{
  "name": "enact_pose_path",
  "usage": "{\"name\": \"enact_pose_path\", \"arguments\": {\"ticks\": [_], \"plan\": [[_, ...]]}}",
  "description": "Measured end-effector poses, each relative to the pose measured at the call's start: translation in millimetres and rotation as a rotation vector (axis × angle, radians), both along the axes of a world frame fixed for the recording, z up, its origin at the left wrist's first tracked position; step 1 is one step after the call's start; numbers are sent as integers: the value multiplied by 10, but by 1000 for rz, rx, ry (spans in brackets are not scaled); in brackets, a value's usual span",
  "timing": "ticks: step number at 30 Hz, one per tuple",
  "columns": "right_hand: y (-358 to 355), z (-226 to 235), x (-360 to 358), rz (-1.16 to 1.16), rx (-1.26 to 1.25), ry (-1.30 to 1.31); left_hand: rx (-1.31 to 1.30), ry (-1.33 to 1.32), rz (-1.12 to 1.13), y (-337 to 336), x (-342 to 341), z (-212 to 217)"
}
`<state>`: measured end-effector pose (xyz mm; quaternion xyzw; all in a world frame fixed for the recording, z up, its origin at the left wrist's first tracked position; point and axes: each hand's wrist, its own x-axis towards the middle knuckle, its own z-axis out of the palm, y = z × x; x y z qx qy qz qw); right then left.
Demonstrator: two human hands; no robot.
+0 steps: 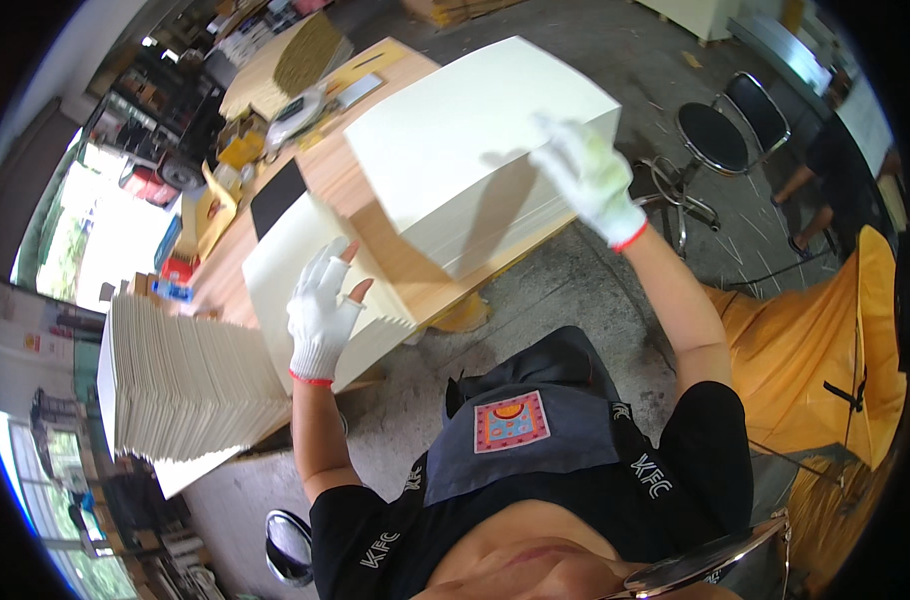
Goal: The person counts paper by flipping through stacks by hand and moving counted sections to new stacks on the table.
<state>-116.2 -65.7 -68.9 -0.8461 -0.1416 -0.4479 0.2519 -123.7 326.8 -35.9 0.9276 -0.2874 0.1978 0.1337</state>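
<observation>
My left hand (pixel 322 318), in a white glove with some bare fingertips, is over a low pile of folded cream sheets (pixel 280 262). Its thumb and fingers are apart and hold nothing; whether they touch the pile I cannot tell. My right hand (pixel 590 178), in a full white glove with a red cuff, is raised by the near right edge of a tall stack of large white sheets (pixel 470 125). Its fingers look stretched apart, slightly blurred, with nothing seen in them. Left of my left hand stands a tall stack of folded cream sheets (pixel 190 375).
The stacks stand on a wooden table (pixel 430 285). A dark flat pad (pixel 278 198) and a yellow box (pixel 243 140) lie farther back. A black stool (pixel 713 138) stands at the right, near a person's legs (pixel 810 205). Yellow-orange fabric (pixel 805 350) hangs at my right side.
</observation>
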Motion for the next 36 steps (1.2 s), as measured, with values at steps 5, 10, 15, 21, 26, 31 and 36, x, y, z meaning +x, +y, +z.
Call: {"name": "enact_pose_path", "arguments": {"ticks": [5, 10, 15, 21, 26, 31, 36], "plan": [[-1419, -37, 410, -389, 419, 484, -55, -69, -329, -1444, 478, 253], [-1420, 18, 555, -291, 112, 728, -26, 120, -371, -2521, 1127, 233], [-1466, 251, 670, -294, -404, 435, -78, 317, -352, -3110, 1372, 126], [-1351, 423, 858, -41, -207, 585, -137, 252, -359, -3238, 1545, -148], [-1314, 250, 803, -21, 441, 788, -266, 510, -408, -3235, 1479, -18], [-1218, 78, 769, -73, 508, 617, -421, 559, -548, -3156, 1598, -114], [-1230, -55, 762, -65, 500, 499, -371, 713, -407, -3196, 1364, 91]]}}
